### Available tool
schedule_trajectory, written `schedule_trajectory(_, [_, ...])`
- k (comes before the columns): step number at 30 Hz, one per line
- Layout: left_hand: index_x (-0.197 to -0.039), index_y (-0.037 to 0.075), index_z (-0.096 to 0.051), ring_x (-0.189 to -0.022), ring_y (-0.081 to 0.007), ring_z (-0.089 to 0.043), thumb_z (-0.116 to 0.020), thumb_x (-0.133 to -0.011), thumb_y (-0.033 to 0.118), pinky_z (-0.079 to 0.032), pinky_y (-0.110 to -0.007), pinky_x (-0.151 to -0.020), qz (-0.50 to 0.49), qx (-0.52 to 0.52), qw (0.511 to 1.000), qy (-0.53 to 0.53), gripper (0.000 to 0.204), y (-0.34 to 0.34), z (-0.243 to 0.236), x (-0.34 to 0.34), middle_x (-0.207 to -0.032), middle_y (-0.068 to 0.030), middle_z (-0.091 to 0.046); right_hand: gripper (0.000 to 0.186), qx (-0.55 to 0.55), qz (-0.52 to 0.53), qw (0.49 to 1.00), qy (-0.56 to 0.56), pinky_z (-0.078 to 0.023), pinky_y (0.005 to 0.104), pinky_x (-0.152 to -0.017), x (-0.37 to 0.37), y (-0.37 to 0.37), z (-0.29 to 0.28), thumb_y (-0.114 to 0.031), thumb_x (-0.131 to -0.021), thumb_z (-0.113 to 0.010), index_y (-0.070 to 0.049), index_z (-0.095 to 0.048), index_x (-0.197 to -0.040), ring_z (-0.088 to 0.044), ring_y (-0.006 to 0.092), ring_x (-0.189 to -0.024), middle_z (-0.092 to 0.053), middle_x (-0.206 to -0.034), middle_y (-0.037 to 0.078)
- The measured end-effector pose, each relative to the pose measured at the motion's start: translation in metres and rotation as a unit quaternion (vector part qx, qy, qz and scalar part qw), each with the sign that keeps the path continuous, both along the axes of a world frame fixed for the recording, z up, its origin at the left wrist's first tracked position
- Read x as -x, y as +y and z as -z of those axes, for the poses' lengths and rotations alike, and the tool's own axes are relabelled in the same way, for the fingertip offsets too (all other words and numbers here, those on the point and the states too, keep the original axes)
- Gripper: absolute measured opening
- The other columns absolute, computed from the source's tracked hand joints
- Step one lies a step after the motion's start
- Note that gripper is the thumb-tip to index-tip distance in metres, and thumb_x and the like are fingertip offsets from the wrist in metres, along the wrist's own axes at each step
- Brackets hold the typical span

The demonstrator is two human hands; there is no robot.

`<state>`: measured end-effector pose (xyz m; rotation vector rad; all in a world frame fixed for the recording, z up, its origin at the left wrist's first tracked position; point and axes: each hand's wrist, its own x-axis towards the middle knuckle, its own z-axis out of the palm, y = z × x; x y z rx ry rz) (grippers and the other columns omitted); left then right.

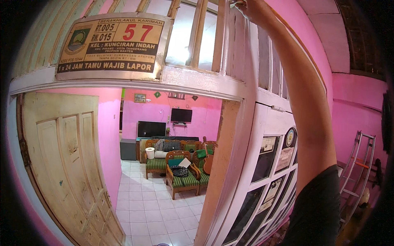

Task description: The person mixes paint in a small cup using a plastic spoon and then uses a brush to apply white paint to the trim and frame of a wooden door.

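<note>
My right arm reaches up along the right side of the doorway. At the top edge of the view my right hand is closed, its fingers bent beside a wooden upright of the white door frame. A small, pale, shiny bit shows at the fingertips, too small and cut off to name. My left hand is out of view. Left of the raised hand, wooden slats stand in front of a bright pane. A metal house-number plate is fixed above the doorway.
A wooden door stands swung inward at the left. Inside are green striped chairs, a guitar, two dark screens and a tiled floor. Right of the frame are a white paned door panel and a metal ladder.
</note>
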<state>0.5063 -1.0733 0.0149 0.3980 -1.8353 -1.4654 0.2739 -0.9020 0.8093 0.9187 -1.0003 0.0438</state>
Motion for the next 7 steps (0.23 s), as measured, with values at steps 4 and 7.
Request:
schedule_trajectory(4, [-0.121,0.0,-0.059,-0.089,-0.0211,-0.063,-0.088,-0.079,0.018,-0.054,-0.034,-0.08,-0.034,0.034,0.999,-0.012,0.054,-0.006,0.022,0.004,-0.105,-0.0117,-0.064,0.013,0.003,-0.089,0.996,0.003,-0.059,0.0408,-0.082,-0.015,0.011,0.001,0.002,-0.09,-0.069,-0.003,-0.077,-0.1,-0.07,0.0322,-0.095,-0.071,-0.102,0.019])
schedule_trajectory(7, [-0.123,0.0,-0.059,-0.09,-0.0205,-0.063,-0.088,-0.081,0.02,-0.054,-0.034,-0.08,-0.045,0.042,0.998,-0.021,0.054,-0.012,0.034,0.001,-0.105,-0.0118,-0.064,0.014,0.01,-0.115,0.993,0.003,-0.06,0.0408,-0.083,-0.024,0.026,-0.004,0.002,-0.09,-0.07,-0.002,-0.077,-0.101,-0.07,0.0345,-0.098,-0.07,-0.103,0.019])
